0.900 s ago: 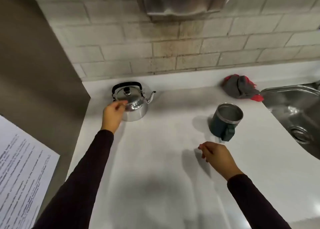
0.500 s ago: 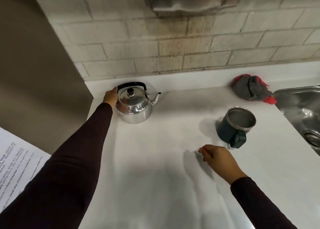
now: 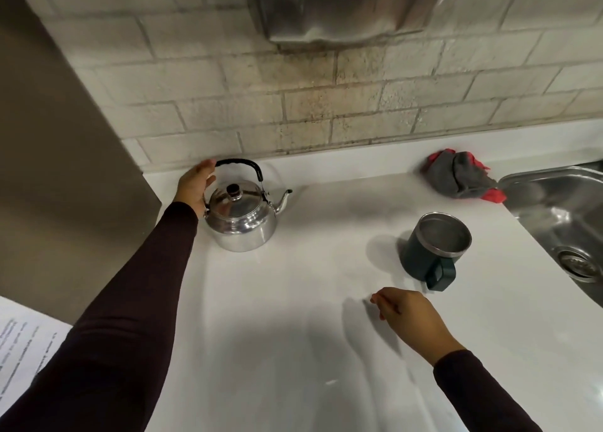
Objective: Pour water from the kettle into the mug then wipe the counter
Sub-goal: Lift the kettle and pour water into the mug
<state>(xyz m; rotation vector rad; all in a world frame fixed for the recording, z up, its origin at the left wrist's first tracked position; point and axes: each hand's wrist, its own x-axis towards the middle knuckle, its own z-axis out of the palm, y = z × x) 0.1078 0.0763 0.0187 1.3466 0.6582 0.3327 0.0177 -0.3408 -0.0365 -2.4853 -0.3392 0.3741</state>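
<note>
Running off the right edge of the frame, the steel sink (image 3: 567, 216) is showing only its left part and its drain, and a printed sheet (image 3: 23, 347) at lower left is being cut by the frame edge, its text too blurred to read. A metal fixture (image 3: 342, 7) at the top centre is being cropped as well. The inside of the mug (image 3: 435, 247) is looking grey and dull; whether it is holding water cannot be told.

One steel kettle (image 3: 243, 218), one dark green mug, one grey-and-red cloth (image 3: 461, 178) and two hands are showing on or over the white worktop (image 3: 293, 333).

The kettle is standing left of centre, spout pointing right, black handle upright. The left hand (image 3: 195, 185) is lying open against the kettle's left side, fingertips at the handle's left end, not closing round it. The right hand (image 3: 409, 317) is hovering lower right with fingers loosely curled, holding nothing, just below the mug's handle. The cloth is lying at the upper right beside the sink.
</note>
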